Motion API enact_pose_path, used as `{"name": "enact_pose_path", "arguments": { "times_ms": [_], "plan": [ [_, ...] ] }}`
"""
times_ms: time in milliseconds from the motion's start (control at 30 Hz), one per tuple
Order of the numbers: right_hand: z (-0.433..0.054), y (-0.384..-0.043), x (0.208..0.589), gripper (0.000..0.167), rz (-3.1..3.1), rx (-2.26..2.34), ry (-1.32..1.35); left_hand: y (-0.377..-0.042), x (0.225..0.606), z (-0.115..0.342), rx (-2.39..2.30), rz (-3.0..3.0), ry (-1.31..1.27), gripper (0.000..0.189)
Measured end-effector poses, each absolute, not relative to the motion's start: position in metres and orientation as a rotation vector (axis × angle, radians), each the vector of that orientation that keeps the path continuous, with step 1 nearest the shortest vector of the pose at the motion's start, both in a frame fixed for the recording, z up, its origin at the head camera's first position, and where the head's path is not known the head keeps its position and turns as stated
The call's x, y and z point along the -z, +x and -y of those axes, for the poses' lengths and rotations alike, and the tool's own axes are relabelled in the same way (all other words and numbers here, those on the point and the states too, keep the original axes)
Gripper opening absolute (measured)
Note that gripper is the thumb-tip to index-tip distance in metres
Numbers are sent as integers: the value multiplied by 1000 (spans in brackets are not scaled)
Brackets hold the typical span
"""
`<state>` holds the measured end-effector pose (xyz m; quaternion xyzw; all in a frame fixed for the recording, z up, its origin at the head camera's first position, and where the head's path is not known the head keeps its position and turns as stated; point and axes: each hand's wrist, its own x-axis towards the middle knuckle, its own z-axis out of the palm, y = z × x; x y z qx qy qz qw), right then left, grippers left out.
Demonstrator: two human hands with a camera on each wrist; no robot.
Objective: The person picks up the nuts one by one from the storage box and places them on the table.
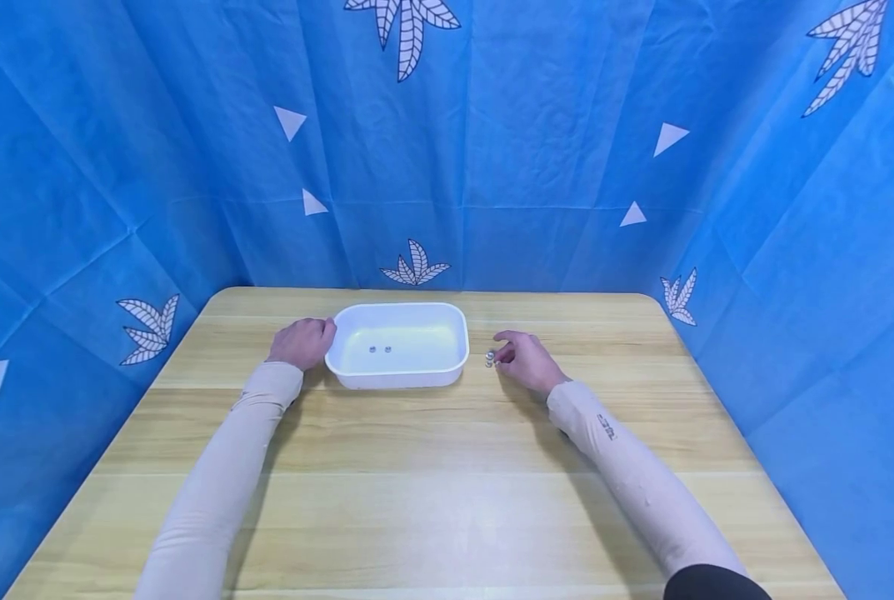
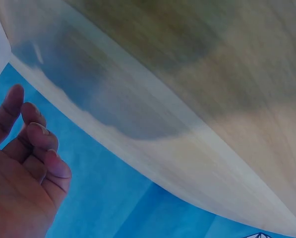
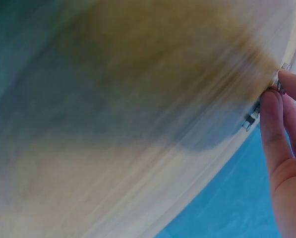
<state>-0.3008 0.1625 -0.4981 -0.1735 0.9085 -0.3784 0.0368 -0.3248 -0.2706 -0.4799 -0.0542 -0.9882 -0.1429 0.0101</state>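
My left hand is at the left end of a white plastic basin, its thumb right at the rim. In the left wrist view, its fingers are loosely curled with nothing between them. Two small silvery metal pieces lie on the basin floor. To the right of the basin, my right hand pinches a small shiny metal piece between thumb and fingertips, low over the table. More such metal pieces lie right beside these fingertips; their exact kind is too small to make out.
A light wood-grain table extends toward me from the basin. Blue curtains with white leaf and triangle prints hang behind the table and along both sides. Pale sleeves cover both forearms.
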Motion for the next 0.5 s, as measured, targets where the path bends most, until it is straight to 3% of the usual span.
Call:
{"name": "enact_pose_path", "arguments": {
  "times_ms": [500],
  "plan": [
    [-161,-298,497,51,-2786,1156,-534,-326,482,273,446,3083,-188,74]
  ]
}}
